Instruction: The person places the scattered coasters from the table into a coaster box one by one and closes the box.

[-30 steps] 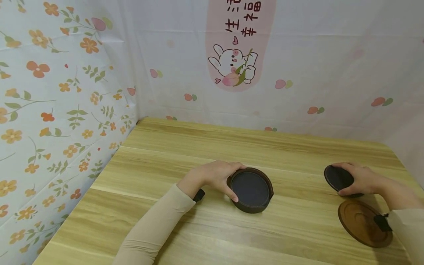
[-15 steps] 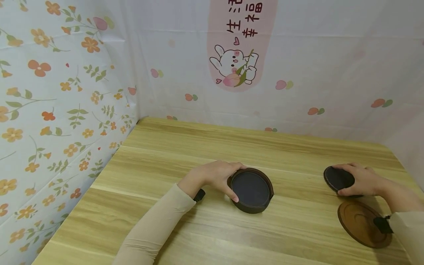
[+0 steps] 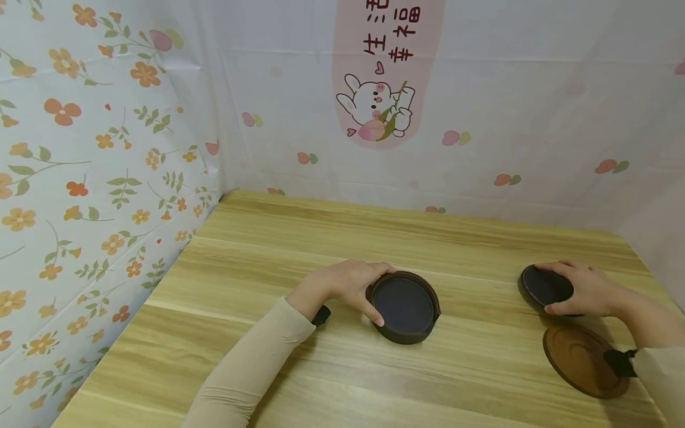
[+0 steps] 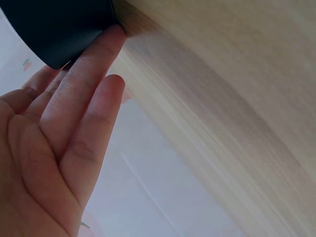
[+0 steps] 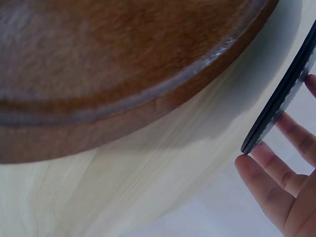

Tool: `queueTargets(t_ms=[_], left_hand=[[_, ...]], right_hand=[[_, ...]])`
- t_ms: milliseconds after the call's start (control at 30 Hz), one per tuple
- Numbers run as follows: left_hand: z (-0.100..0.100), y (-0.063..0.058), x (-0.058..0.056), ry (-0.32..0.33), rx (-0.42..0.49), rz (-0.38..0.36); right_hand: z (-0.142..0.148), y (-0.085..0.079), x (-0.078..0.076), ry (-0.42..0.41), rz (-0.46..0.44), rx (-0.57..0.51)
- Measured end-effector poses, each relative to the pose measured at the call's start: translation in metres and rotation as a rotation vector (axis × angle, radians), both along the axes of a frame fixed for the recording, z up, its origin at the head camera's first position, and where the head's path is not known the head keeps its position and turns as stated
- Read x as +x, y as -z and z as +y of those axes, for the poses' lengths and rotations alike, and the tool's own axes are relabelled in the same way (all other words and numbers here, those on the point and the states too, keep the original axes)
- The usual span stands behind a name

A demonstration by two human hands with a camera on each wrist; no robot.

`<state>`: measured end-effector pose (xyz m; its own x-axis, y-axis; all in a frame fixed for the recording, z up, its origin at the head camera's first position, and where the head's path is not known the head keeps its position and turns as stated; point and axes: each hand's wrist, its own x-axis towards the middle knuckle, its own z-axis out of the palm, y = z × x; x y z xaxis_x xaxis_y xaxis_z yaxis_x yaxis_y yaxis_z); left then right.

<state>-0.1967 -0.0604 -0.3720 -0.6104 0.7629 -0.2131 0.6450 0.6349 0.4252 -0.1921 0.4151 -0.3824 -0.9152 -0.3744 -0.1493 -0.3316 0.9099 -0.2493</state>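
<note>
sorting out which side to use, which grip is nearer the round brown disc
Right. The right grip is just past the brown disc's far edge, holding a black round piece; the left grip is well to the disc's left, at a black round holder.

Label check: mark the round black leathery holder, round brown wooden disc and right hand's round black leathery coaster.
Holder (image 3: 402,337), head view: outer front wall.
Disc (image 3: 577,360), head view: upper face.
Coaster (image 3: 546,287), head view: upper face.
</note>
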Motion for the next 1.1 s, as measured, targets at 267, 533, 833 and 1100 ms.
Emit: queueTargets(t_ms=[267, 533, 833, 1100], left_hand=[[-0.001, -0.002, 0.000, -0.004, 0.000, -0.002], [-0.001, -0.004, 0.000, -0.007, 0.000, 0.002], [-0.001, -0.002, -0.001, 0.003, 0.010, 0.005], [-0.001, -0.001, 0.000, 0.005, 0.014, -0.002]], right_hand=[[-0.010, -0.004, 0.003, -0.009, 0.015, 0.002], [-0.023, -0.010, 0.006, -0.013, 0.022, 0.012], [-0.042, -0.015, 0.012, -0.031, 0.031, 0.019], [-0.058, -0.017, 0.017, -0.044, 0.039, 0.005]])
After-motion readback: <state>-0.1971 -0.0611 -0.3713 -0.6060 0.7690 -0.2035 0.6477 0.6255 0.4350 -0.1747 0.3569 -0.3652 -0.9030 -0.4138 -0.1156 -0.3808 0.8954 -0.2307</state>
